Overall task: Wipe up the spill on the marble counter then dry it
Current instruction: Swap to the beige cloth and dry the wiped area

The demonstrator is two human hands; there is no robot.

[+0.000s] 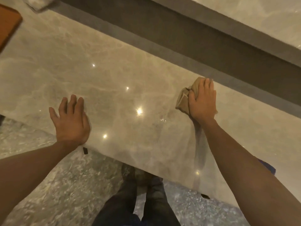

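Counter (114,75) takes up most of the shot, pale polished marble with ceiling lights bouncing off it; honestly can't spot a proper puddle anywhere, just a few small wet-looking glints (162,119) between the hands and a dull streak (197,144) running along under the right forearm, so I'd guess most of the spill is up already, but glare makes it hard to call; orange-brown board (8,25) sits off at the far left corner, well apart from the action; left hand (71,119) is flat near the front edge, fingers spread wide, holding nothing, looks like it's just bracing; right hand (202,101) is near the back edge, fingers curled down over the tan cloth (184,97), pressing it onto the marble; cloth is bunched, can't tell if it's damp; so wiping looks mid-to-late, drying pass probably not done yet.
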